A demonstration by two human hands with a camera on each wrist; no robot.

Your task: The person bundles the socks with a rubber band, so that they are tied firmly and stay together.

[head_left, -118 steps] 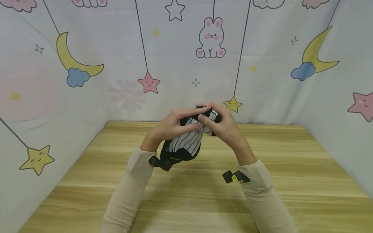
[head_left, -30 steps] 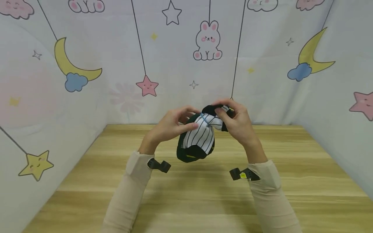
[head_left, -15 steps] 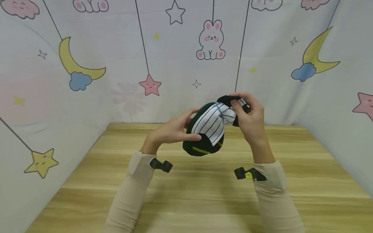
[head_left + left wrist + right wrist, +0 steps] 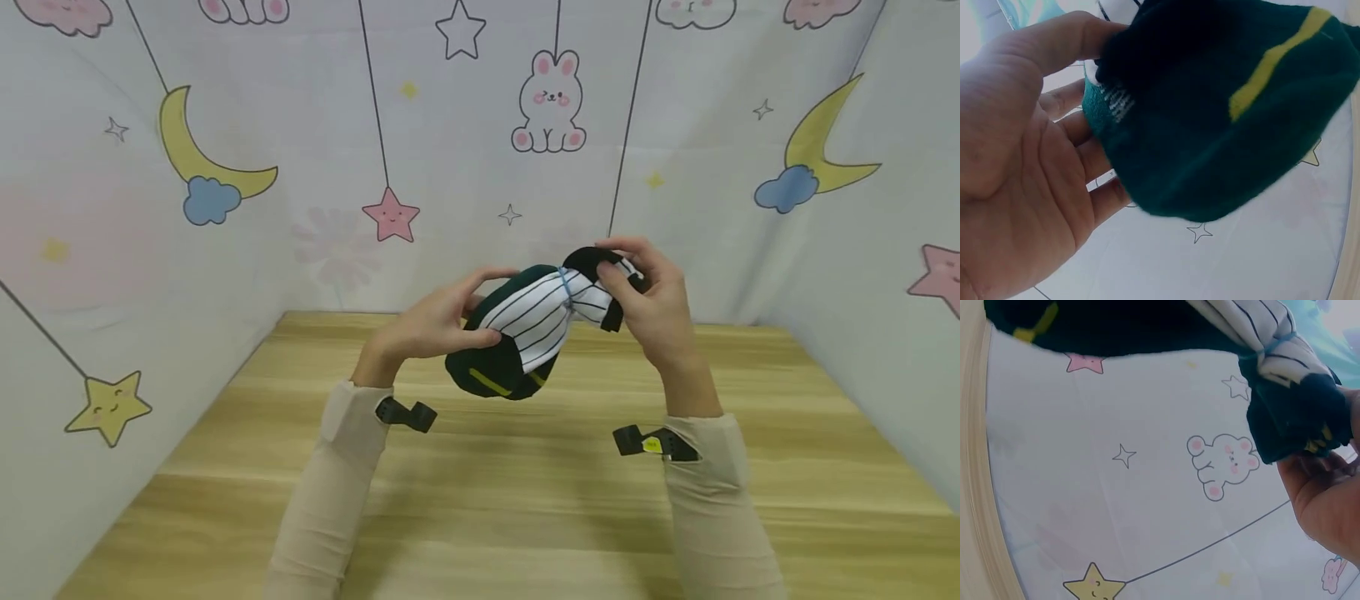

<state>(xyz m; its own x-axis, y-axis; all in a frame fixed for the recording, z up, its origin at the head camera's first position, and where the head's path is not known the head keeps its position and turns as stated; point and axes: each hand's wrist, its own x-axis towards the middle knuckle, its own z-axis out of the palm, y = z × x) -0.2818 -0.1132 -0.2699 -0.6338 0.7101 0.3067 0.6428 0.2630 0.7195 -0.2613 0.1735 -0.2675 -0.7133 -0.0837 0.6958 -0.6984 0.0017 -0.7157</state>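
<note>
A bundle of socks [image 4: 536, 325], dark green with white black-striped panels and yellow marks, is held in the air above the table. A thin blue rubber band [image 4: 566, 287] circles its narrow neck. My left hand [image 4: 431, 325] holds the wide lower end, thumb in front and fingers behind. My right hand [image 4: 656, 304] pinches the short end beyond the band. In the left wrist view, the socks [image 4: 1222, 144] show pale lettering beside the thumb. The right wrist view shows the band [image 4: 1279, 344] gathering the cloth, with my right hand [image 4: 1325, 503] at the edge.
Below the hands lies a wood-grain table [image 4: 480, 500]. A white cloth backdrop [image 4: 465, 150] printed with moons, stars and a rabbit encloses the back and sides. Each wrist wears a small black camera mount [image 4: 405, 412].
The hands were together at the neck of the socks, and have since moved apart. The right hand went right, the bundle tilted up rightward, and the left hand shifted down to its wide end.
</note>
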